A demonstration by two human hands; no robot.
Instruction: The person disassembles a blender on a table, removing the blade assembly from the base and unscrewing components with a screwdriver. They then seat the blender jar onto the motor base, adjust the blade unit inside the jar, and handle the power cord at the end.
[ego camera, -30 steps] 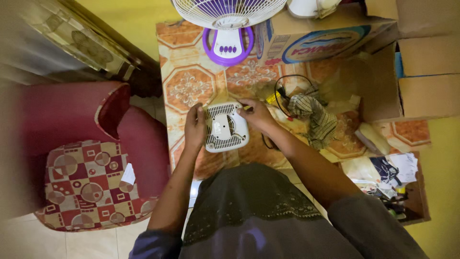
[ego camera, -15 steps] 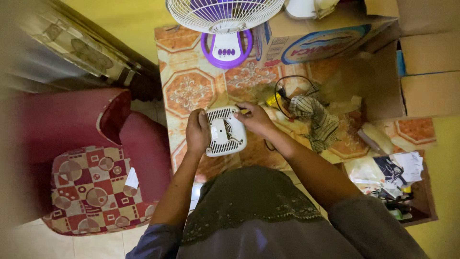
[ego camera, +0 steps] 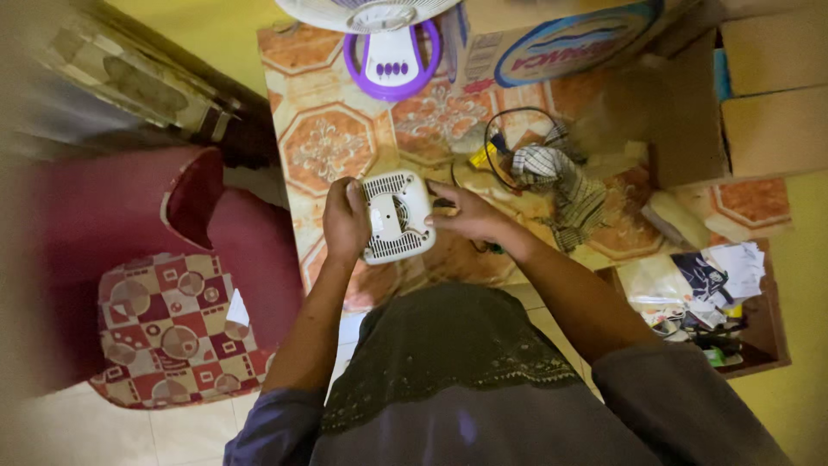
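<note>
Shifted slightly rightward, the white vented casing (ego camera: 395, 217) stands lengthwise away from the person, left hand (ego camera: 344, 221) gripping it, right hand (ego camera: 466, 216) touching.

Patterned table (ego camera: 328, 147) ahead of me, orange and cream tile design. White fan with purple base (ego camera: 392, 60) at top centre, cardboard box (ego camera: 552, 39) just right of it. Black cable loop (ego camera: 509, 142) and checked cloth (ego camera: 561, 185) right of centre, touching. Red armchair (ego camera: 103, 233) at left, checked cushion (ego camera: 164, 324) on seat. Open box of papers (ego camera: 716, 293) at lower right.
</note>
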